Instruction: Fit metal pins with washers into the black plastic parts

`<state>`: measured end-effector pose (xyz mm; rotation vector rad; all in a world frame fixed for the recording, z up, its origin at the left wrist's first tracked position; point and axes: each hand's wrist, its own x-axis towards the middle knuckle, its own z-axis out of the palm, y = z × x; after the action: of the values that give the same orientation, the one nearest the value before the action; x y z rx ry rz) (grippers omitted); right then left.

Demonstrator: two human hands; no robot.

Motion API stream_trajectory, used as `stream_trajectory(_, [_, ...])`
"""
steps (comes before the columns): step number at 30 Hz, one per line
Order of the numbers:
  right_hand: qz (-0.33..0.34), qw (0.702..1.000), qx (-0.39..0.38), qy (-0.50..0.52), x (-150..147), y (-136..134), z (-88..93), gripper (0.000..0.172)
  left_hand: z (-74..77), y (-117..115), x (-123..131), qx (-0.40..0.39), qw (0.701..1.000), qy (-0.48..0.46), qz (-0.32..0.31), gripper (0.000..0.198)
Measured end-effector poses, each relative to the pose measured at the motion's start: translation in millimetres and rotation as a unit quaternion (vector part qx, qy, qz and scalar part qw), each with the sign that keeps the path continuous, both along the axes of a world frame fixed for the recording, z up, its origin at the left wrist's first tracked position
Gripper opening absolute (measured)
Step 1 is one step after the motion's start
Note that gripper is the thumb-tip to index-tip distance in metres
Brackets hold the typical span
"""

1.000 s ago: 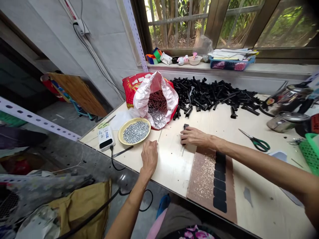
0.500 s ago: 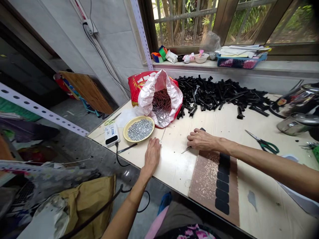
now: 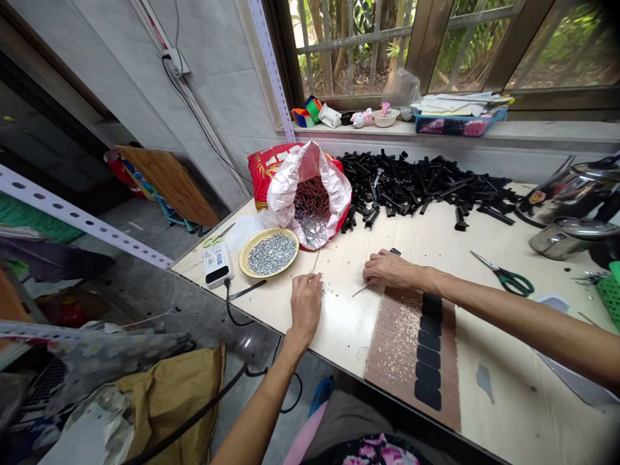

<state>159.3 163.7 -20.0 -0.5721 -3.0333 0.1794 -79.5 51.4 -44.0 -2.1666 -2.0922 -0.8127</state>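
My left hand [image 3: 306, 302] rests on the tabletop, its fingers bent and close together. Its fingertips touch down beside small shiny metal pieces [image 3: 328, 288] scattered on the wood; anything within them is hidden. A thin metal rod [image 3: 315, 260] lies just beyond these fingers. My right hand [image 3: 389, 268] is closed around a slim tool with a pointed metal shaft [image 3: 359, 290] and a dark end [image 3: 396, 252]. Left of my left hand is a yellow dish [image 3: 245, 261] heaped with small silvery metal pieces [image 3: 272, 253].
A red bag [image 3: 341, 216] of metal rods lies open behind the dish. Black plastic parts [image 3: 416, 184] are piled along the wall. Black pads [image 3: 428, 357] line a brown board [image 3: 385, 361] near me. Scissors [image 3: 504, 274] and a metal pot [image 3: 557, 242] are at right.
My left hand has moved slightly right and its fingers are more bent. More of the small metal pieces now show spread beside it. My right hand keeps its hold; the view has shifted slightly.
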Motion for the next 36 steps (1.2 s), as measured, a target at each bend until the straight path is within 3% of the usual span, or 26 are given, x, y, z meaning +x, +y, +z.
stream_trajectory(4, [-0.007,0.997,-0.035,0.065,1.7,3.7,-1.2,0.019,-0.7,22.1,4.1,-0.044,0.994,0.087,0.053,0.029])
stream_trajectory(9, [-0.075,0.981,-0.045,0.175,-5.5,-10.1,12.0,0.024,-1.3,37.1,4.8,-0.100,0.986,0.122,0.054,0.025])
stream_trajectory(14, [-0.130,0.963,-0.052,0.232,-18.3,-32.5,23.7,0.022,3.2,41.9,5.9,-0.122,0.983,0.131,0.046,0.024])
stream_trajectory(24, [-0.168,0.948,-0.059,0.262,-1.5,-61.9,17.2,0.026,3.8,36.9,14.1,-0.113,0.985,0.130,0.034,0.025])
stream_trajectory(28, [-0.191,0.937,-0.071,0.283,5.5,-71.7,19.6,0.027,2.9,42.2,14.8,-0.102,0.993,0.049,0.030,0.022])
stream_trajectory(31, [-0.218,0.919,-0.081,0.319,4.6,-78.3,25.5,0.025,7.9,42.2,17.2,-0.095,0.987,-0.130,0.021,0.015])
stream_trajectory(33, [-0.230,0.905,-0.092,0.345,0.5,-83.1,30.4,0.025,15.8,38.1,22.8,-0.110,0.945,-0.309,0.010,0.020])
stream_trajectory(36, [-0.233,0.896,-0.106,0.362,-8.4,-90.5,35.9,0.026,32.7,27.3,37.4,-0.161,0.811,-0.563,-0.014,0.033])
